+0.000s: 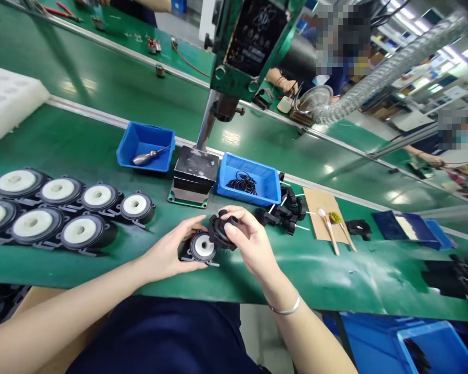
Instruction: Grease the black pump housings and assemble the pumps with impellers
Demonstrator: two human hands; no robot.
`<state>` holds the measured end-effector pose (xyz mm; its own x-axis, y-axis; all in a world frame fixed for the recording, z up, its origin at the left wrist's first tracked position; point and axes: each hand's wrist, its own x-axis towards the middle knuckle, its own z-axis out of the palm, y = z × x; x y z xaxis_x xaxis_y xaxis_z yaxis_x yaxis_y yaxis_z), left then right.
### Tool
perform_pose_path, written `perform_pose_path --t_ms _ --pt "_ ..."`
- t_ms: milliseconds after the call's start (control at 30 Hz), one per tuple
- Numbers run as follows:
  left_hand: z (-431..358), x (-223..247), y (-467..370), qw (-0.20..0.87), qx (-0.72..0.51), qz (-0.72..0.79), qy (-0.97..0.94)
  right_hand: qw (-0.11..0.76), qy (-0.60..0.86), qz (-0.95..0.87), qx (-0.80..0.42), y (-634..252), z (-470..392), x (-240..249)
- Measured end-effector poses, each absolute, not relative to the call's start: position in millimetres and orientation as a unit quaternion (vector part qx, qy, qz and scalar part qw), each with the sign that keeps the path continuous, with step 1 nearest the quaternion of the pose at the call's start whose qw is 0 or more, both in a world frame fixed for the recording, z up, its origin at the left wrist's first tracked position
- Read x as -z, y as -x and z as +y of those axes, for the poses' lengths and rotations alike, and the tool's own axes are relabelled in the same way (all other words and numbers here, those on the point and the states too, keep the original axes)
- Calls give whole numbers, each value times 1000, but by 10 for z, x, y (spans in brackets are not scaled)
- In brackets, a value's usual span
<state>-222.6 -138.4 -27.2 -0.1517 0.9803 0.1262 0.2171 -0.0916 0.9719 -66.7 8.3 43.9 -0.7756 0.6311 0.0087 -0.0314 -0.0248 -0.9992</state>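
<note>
In the left hand (167, 250), the round housing (203, 248) faces white-side up.

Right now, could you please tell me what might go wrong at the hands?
The right hand holds a black cover-like part that overlaps the white disc in view, so a slip could mark that disc. The left hand curls around the black housing, so it might get pinched between the parts.

Eight white-topped housings (199, 250), one screwdriver (143, 158)
</note>
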Motion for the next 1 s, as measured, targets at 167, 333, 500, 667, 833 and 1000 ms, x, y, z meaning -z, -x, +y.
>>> perform_pose_path --t_ms 167,333,500,667,833,1000 --pt "-1370 278 2218 366 -511 567 -533 215 218 -693 -653 733 23 -401" --pt "-1361 281 2230 350 -500 571 -549 216 219 -735 -604 707 0 -428" --pt "-1359 268 2236 334 -493 575 -561 211 211 -766 -569 695 9 -443" --pt "-1356 255 2248 315 -484 586 -568 208 170 -864 -426 657 -47 -517" --pt "-1349 238 2266 313 -480 576 -584 199 148 -914 -320 626 -150 -611" --pt "-1336 248 2261 309 -488 570 -585 178 187 -912 -319 634 -207 -496"
